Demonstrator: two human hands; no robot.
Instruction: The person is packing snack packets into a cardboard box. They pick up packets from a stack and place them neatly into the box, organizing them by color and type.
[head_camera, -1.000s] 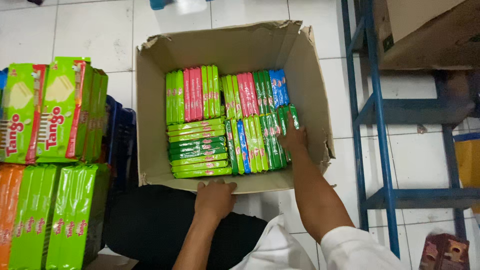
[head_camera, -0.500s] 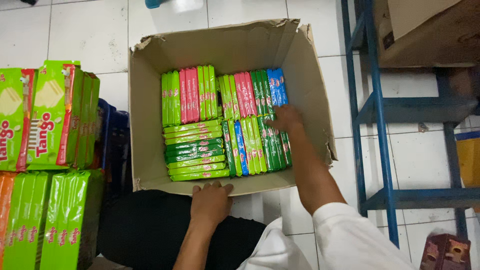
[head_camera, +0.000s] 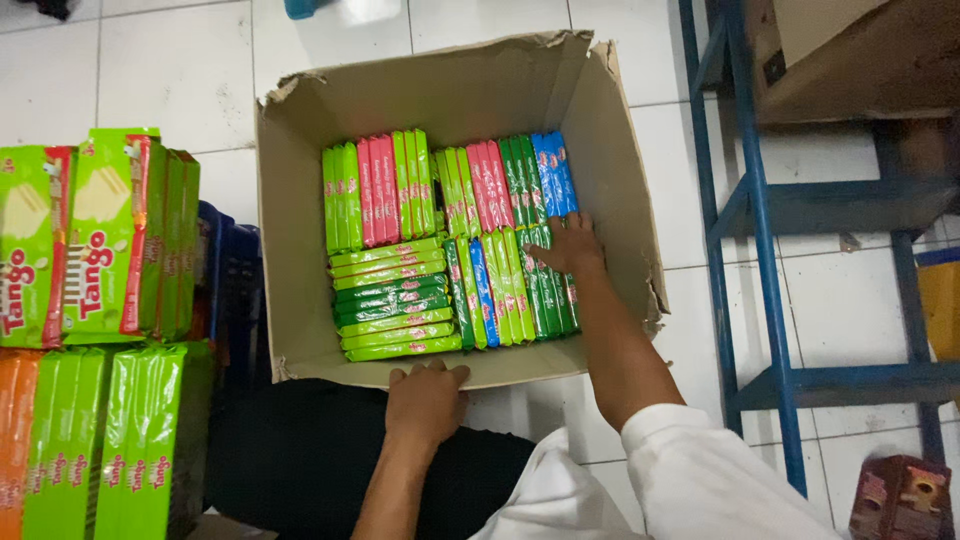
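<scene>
An open cardboard box (head_camera: 600, 130) stands on the white tile floor, packed with upright and flat-lying wafer packs (head_camera: 400, 290) in green, pink and blue. My right hand (head_camera: 568, 243) reaches into the box and rests flat, fingers spread, on the green packs at its right side. My left hand (head_camera: 427, 398) grips the near edge of the box, fingers curled over the rim.
Stacks of green and orange wafer cartons (head_camera: 100, 240) stand at the left, beside a dark blue crate (head_camera: 232, 290). A blue metal rack (head_camera: 760, 250) with a brown box (head_camera: 850, 60) on it stands at the right. A small brown carton (head_camera: 900, 497) lies at bottom right.
My right hand has slid up along the right-hand packs, toward the far side of the box. The view shifted slightly; my left hand stays on the near rim.
</scene>
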